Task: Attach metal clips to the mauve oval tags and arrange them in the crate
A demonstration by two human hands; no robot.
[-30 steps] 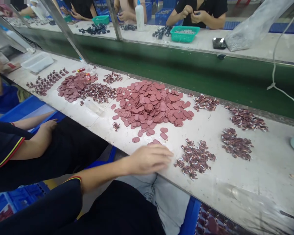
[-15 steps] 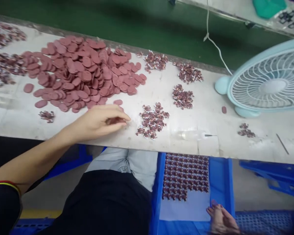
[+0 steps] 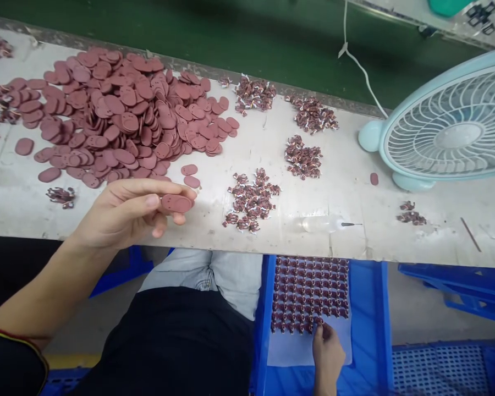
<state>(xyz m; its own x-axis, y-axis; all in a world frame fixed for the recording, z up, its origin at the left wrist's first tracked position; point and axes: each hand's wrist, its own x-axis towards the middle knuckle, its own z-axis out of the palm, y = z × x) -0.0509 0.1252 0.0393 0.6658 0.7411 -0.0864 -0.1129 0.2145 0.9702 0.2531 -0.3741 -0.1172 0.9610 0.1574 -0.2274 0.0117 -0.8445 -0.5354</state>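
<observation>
My left hand [image 3: 127, 212] is raised over the table's near edge, its thumb and fingers pinching an oval reddish-brown piece [image 3: 176, 203]. Behind it spreads a big heap of similar ovals [image 3: 124, 110]. Down in the blue tray [image 3: 371, 319], my right hand [image 3: 328, 349] has its fingertips closed on a small brown figure [image 3: 319, 321] at the end of the lowest row. Rows of small brown figures [image 3: 309, 286] stand on a white sheet [image 3: 292, 352] in that tray. A loose cluster of figures [image 3: 251, 201] lies on the table right of my left hand.
More figure piles [image 3: 303, 158] lie on the white table [image 3: 355, 203]. A clear bottle with a thin dark tip [image 3: 322, 224] rests near the front edge. A light-blue fan [image 3: 454, 129] stands at the right, its white cord [image 3: 365, 77] running back. A thin rod [image 3: 471, 235] lies farther right.
My left hand has moved left and now shows an oval piece in its fingers. My right hand has gone from the tray's right side to the lowest row of figures.
</observation>
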